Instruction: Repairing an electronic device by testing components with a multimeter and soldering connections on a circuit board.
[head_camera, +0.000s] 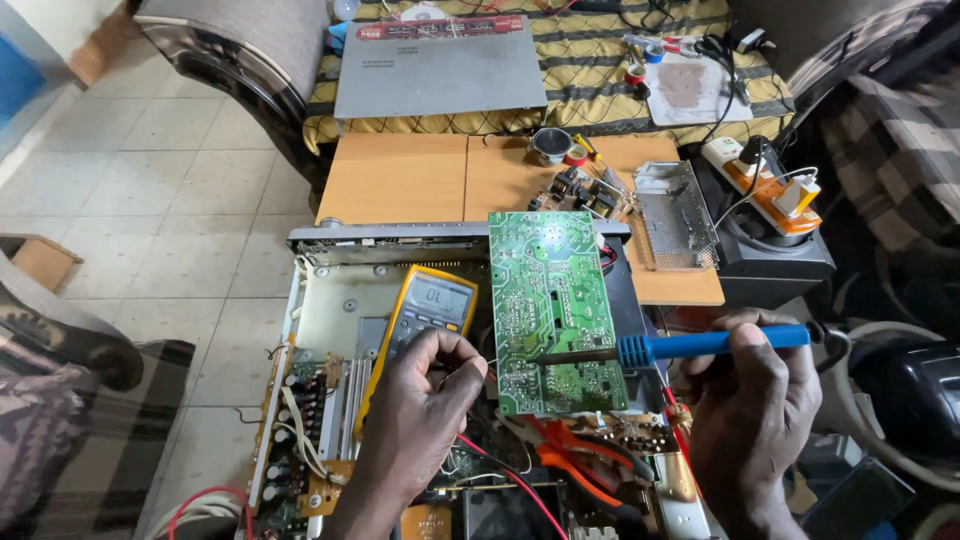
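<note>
A green circuit board (548, 300) lies solder side up across an opened grey metal chassis (330, 300). My right hand (752, 410) grips a blue-handled soldering iron (700, 344), its dark tip resting on the board's lower part. My left hand (420, 415) hovers at the board's lower left edge, fingers pinched as if on something thin that I cannot make out. Just behind that hand lies a yellow multimeter (428, 305) inside the chassis.
Orange-handled pliers (570, 465) and red wires lie in the chassis below the board. A wooden table (420, 180) carries a small board, a perforated metal cover (675, 215) and a tape roll. A power strip (770, 185) sits right; a grey device cover (440, 70) lies behind.
</note>
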